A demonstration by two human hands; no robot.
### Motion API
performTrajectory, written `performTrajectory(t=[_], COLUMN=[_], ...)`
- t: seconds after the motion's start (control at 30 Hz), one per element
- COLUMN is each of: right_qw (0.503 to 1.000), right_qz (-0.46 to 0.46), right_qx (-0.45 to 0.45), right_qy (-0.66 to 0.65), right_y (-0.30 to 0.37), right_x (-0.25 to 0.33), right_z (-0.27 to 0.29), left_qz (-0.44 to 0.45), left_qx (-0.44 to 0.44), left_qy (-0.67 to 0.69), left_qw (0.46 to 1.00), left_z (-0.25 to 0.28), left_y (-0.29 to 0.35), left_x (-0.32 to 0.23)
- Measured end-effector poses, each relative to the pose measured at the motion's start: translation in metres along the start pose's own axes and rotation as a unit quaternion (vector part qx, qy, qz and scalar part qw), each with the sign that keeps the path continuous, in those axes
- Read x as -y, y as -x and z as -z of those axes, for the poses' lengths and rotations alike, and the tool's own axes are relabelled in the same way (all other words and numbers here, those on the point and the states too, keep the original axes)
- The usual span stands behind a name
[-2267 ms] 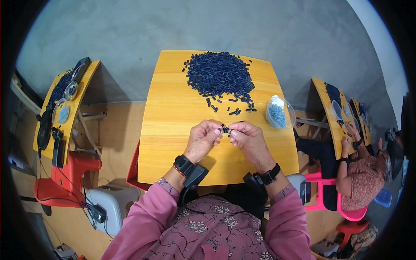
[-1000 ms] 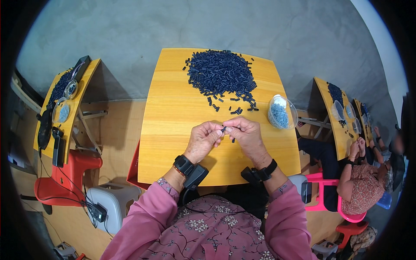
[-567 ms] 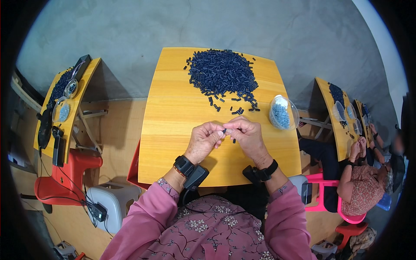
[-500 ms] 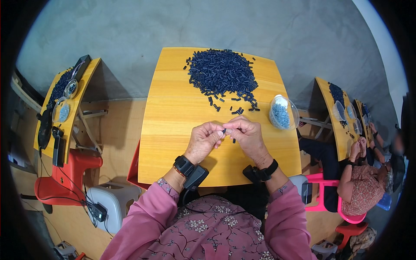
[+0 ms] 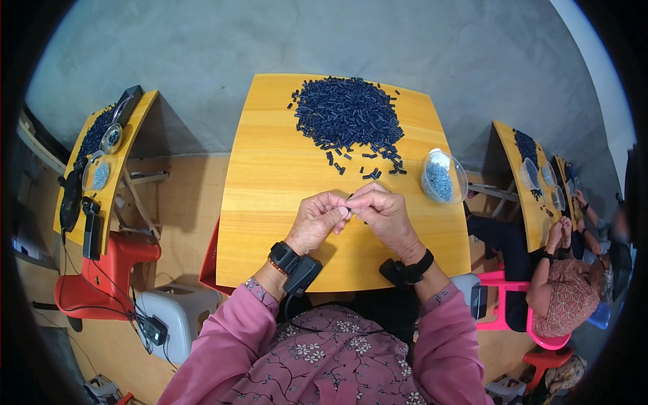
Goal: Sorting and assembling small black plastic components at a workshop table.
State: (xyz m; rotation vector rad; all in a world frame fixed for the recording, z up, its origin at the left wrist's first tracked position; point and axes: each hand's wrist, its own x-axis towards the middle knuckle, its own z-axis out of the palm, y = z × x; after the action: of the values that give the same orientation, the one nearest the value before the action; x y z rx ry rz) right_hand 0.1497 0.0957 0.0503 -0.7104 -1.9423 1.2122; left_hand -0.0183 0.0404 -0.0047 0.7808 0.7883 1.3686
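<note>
A small dark piece (image 5: 349,196) is pinched between bare fingertips above a yellow wooden table (image 5: 263,202), where the left hand (image 5: 314,221) and the right hand (image 5: 386,214) are brought together, near the table's front half. Both grips are kept narrow, thumb against forefinger, with the tips of the two hands meeting; the piece is mostly covered by the fingers, and which end is held by which hand cannot be told. Beyond the hands, toward the far edge, a broad pile of dark blue pieces (image 5: 347,111) is spread on the wood, and a few loose pieces (image 5: 371,174) are scattered between it and the fingers. At the right edge of the table, a clear plastic tub (image 5: 460,183) is partly filled with light blue bits (image 5: 439,183). At a separate table on the right, a co-worker (image 5: 565,290) is seated on a pink chair (image 5: 503,297).

For fine handling of this sort, it is judged best that the piece be steadied by one hand while only light pressure is applied by the other, that the fingertips be kept from blocking the view, and that the work be held low over the wood, so that anything dropped is easily recovered.
</note>
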Motion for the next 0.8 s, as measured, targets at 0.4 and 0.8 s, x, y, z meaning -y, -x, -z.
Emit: performTrajectory(t=[0.4, 0.8], right_qw=[0.989, 0.994], right_qz=[-0.139, -0.020], right_qx=[-0.006, 0.013], right_qy=[-0.055, 0.105], right_y=[0.002, 0.002], right_x=[0.003, 0.006], right_z=[0.007, 0.002], left_qz=[-0.028, -0.026], left_qx=[-0.009, -0.008], left_qy=[-0.024, -0.016], left_qw=[0.999, 1.000], left_z=[0.001, 0.002], left_y=[-0.003, -0.001], left_x=[0.006, 0.004])
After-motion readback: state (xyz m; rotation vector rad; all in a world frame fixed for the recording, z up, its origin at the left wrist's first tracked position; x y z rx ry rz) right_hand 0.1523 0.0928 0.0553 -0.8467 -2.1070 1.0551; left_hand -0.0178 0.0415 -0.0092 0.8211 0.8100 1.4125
